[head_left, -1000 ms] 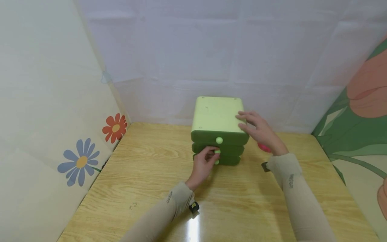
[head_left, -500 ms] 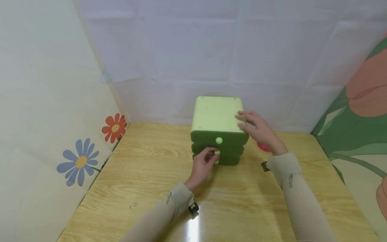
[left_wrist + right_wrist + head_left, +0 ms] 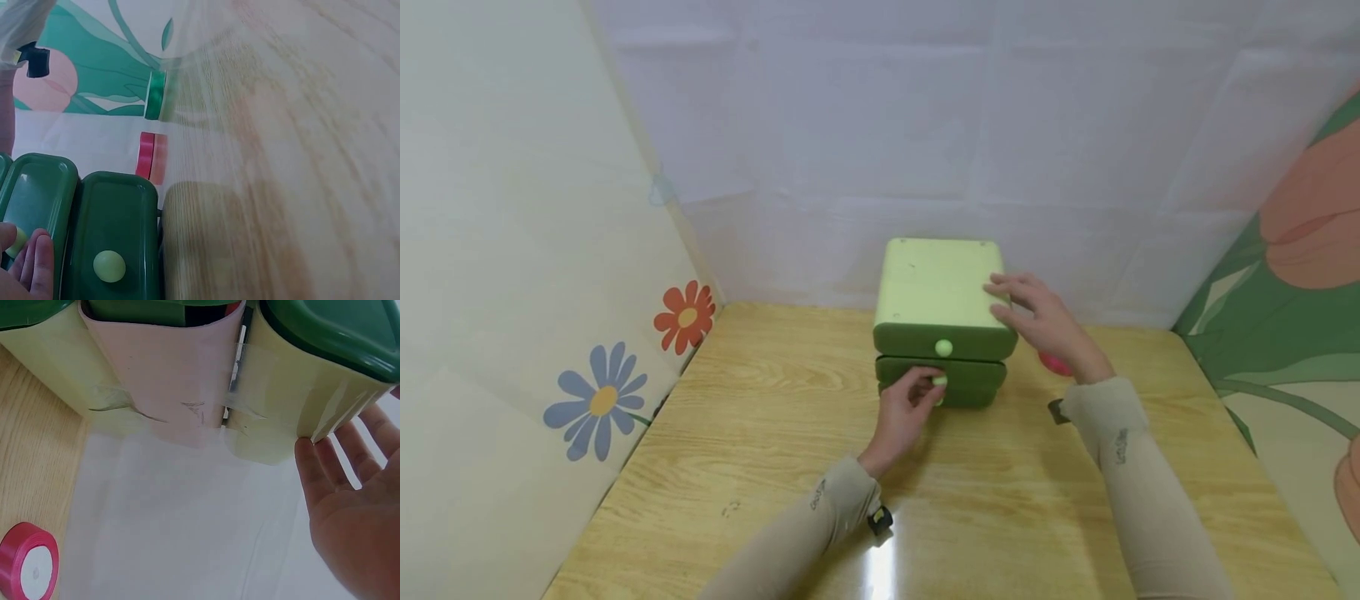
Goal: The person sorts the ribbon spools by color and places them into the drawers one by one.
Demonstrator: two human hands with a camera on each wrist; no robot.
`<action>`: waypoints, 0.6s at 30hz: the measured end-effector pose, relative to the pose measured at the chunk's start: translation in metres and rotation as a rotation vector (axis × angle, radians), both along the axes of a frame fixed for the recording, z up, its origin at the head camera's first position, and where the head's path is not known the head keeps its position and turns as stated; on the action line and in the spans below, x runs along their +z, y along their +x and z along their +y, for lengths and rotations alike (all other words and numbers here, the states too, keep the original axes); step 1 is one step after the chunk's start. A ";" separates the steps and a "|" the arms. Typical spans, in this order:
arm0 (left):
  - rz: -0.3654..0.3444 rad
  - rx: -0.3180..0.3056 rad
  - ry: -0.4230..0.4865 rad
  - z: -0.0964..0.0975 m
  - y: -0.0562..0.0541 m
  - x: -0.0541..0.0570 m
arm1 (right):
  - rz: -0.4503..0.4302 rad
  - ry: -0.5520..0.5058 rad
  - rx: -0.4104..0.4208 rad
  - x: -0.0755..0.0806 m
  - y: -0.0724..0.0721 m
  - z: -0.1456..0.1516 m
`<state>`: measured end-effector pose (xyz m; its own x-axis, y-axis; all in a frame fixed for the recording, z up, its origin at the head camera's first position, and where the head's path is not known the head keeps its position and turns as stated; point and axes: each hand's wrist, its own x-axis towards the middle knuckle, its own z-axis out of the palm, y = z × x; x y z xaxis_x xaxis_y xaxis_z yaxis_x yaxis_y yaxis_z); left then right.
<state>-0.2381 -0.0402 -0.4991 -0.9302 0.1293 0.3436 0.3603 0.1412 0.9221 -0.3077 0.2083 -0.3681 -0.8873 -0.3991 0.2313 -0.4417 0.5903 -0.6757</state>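
One knob [image 3: 940, 381] we are pinching in our left hand [image 3: 901, 414]; our right hand [image 3: 1047, 317], fingers spread, is bracing the box [image 3: 936, 283]; we should be guiding the middle drawer [image 3: 977, 372] straight.

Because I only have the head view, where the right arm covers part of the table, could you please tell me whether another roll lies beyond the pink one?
Observer: Yes, the left wrist view shows a green roll, farther from the drawer cabinet than the pink roll.
Operator: Thank you, and what colour is the cabinet's right side halfway up?
Observer: In the right wrist view, the middle casing is pink.
Operator: Could you also check the palm side of the right hand for me, please?
Observer: The right wrist view shows the palm standing clear of the top casing.
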 end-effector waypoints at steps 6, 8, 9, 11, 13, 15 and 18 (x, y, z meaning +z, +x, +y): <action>0.007 -0.008 -0.005 -0.001 0.003 -0.001 | 0.008 0.000 0.010 -0.002 -0.001 0.000; 0.008 -0.010 -0.007 -0.002 0.003 -0.001 | 0.008 0.000 0.013 -0.002 -0.001 0.001; 0.009 -0.011 -0.008 -0.002 0.004 -0.002 | 0.005 -0.001 0.014 -0.002 -0.002 0.001; 0.011 -0.015 -0.009 -0.002 0.005 -0.003 | 0.002 -0.001 0.015 -0.002 -0.001 0.001; 0.011 -0.016 -0.009 -0.002 0.006 -0.003 | 0.000 -0.001 0.015 -0.002 -0.001 0.001; 0.015 -0.017 -0.007 -0.003 0.007 -0.004 | -0.001 -0.006 0.011 -0.002 -0.001 0.001; 0.022 -0.016 -0.003 -0.003 0.009 -0.004 | 0.002 -0.006 0.012 -0.002 -0.001 0.000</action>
